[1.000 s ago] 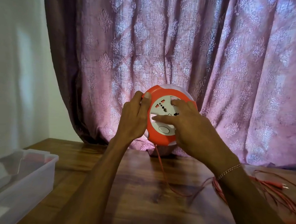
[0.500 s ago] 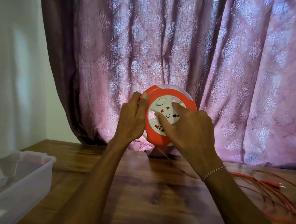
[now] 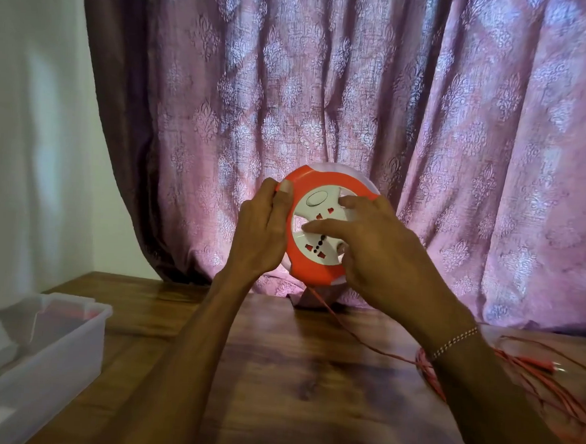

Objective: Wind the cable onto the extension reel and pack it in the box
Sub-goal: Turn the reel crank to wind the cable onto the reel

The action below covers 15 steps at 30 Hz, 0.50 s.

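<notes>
Below my hands the table (image 3: 275, 375) lies bare; loose cable (image 3: 529, 373) clutters it under my right wrist, the box (image 3: 37, 343) blocks my far left, the curtain (image 3: 326, 103) hangs close behind.

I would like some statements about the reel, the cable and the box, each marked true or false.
1. The left hand grips the rim of the extension reel. True.
2. The reel lies flat on the table. False: it is held up above the table.
3. Loose red cable lies on the table at the right. True.
4. The reel is inside the clear box. False: the box stands apart at the left.
5. The right hand touches the reel's white face. True.
</notes>
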Each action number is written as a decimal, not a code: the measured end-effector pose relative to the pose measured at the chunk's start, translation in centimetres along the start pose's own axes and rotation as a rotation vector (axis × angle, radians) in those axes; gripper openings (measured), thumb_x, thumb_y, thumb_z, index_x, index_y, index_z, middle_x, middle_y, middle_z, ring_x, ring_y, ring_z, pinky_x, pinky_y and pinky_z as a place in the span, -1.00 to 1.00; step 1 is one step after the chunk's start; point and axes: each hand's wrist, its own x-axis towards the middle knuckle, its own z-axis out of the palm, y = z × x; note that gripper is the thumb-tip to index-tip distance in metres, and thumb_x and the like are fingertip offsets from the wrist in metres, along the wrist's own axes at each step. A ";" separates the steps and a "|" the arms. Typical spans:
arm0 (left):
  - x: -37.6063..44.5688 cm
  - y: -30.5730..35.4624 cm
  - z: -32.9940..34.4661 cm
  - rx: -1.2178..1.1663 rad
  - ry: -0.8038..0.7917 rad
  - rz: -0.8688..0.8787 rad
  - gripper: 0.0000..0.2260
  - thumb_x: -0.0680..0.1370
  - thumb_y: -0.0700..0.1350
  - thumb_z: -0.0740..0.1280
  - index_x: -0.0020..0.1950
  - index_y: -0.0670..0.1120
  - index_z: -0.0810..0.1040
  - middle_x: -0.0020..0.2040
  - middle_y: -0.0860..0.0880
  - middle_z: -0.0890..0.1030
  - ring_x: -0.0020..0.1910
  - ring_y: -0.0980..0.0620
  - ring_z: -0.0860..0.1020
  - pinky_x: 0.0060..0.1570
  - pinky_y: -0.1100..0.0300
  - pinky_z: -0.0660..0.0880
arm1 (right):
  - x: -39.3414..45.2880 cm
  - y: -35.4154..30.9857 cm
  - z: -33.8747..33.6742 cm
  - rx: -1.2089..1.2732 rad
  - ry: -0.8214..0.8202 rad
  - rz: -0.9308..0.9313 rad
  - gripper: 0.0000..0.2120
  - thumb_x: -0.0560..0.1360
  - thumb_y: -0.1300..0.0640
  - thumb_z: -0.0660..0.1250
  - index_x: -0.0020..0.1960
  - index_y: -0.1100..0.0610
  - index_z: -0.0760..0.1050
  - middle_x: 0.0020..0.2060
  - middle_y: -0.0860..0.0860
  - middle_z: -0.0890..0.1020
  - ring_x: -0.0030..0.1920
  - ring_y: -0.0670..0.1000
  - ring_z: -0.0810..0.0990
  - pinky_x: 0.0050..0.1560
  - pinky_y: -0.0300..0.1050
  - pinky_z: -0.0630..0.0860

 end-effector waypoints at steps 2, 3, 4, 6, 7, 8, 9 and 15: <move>-0.1 0.1 0.1 0.008 0.002 0.001 -0.57 0.66 0.30 0.07 -0.13 -0.01 0.42 -0.28 -0.11 0.62 -0.28 -0.13 0.63 -0.29 -0.23 0.57 | 0.0 -0.7 0.4 -0.069 -0.018 0.028 -0.28 0.27 0.11 0.54 0.36 -0.27 0.42 0.39 0.12 0.38 0.36 0.20 0.30 0.14 0.11 0.48; 0.0 0.0 0.1 0.013 0.002 0.002 -0.57 0.66 0.30 0.07 -0.12 -0.01 0.43 -0.27 -0.09 0.63 -0.27 -0.11 0.64 -0.29 -0.23 0.58 | 0.0 -0.9 0.6 -0.067 -0.006 0.042 -0.25 0.24 0.11 0.57 0.35 -0.27 0.43 0.38 0.14 0.39 0.35 0.21 0.33 0.13 0.11 0.48; -0.1 0.0 0.1 0.014 -0.002 0.002 -0.57 0.66 0.30 0.07 -0.11 -0.01 0.44 -0.26 -0.09 0.64 -0.26 -0.10 0.65 -0.28 -0.23 0.59 | 0.0 -1.0 0.8 -0.050 0.020 0.054 -0.25 0.22 0.12 0.58 0.34 -0.26 0.46 0.36 0.15 0.43 0.33 0.22 0.37 0.11 0.11 0.50; 0.0 0.0 0.1 0.009 -0.005 0.005 -0.56 0.66 0.30 0.07 -0.11 -0.03 0.44 -0.27 -0.09 0.64 -0.27 -0.10 0.65 -0.28 -0.22 0.59 | -0.1 -0.9 1.3 -0.025 0.102 0.059 -0.29 0.20 0.14 0.56 0.30 -0.24 0.50 0.29 0.15 0.50 0.28 0.22 0.45 0.08 0.11 0.53; 0.0 0.1 0.1 0.011 -0.002 0.013 -0.56 0.66 0.29 0.07 -0.12 -0.04 0.43 -0.29 -0.09 0.62 -0.29 -0.09 0.63 -0.29 -0.22 0.57 | -0.1 -0.8 1.6 -0.026 0.147 0.064 -0.32 0.23 0.12 0.54 0.30 -0.24 0.50 0.25 0.14 0.53 0.25 0.21 0.50 0.06 0.10 0.55; -0.1 0.2 0.1 0.018 0.001 0.023 -0.55 0.66 0.29 0.07 -0.13 -0.05 0.42 -0.31 -0.08 0.60 -0.32 -0.07 0.60 -0.29 -0.22 0.54 | -0.1 -0.8 1.8 -0.035 0.196 0.079 -0.37 0.27 0.07 0.51 0.31 -0.25 0.49 0.21 0.11 0.57 0.20 0.19 0.54 0.03 0.08 0.56; -0.1 0.3 0.2 0.027 0.005 0.034 -0.55 0.67 0.28 0.07 -0.14 -0.06 0.40 -0.32 -0.07 0.58 -0.35 -0.02 0.56 -0.29 -0.22 0.51 | -0.1 -0.8 2.0 -0.043 0.259 0.109 -0.42 0.32 -0.01 0.47 0.32 -0.26 0.47 0.16 0.06 0.62 0.13 0.18 0.59 -0.01 0.05 0.58; -0.1 0.4 0.3 0.028 0.002 0.047 -0.54 0.68 0.25 0.07 -0.12 -0.11 0.41 -0.32 -0.14 0.57 -0.32 -0.16 0.56 -0.30 -0.24 0.50 | 0.4 -0.9 2.1 0.124 0.443 0.325 -0.43 0.43 -0.36 0.29 0.30 -0.04 0.55 0.02 0.05 0.71 0.01 0.24 0.63 -0.03 0.02 0.57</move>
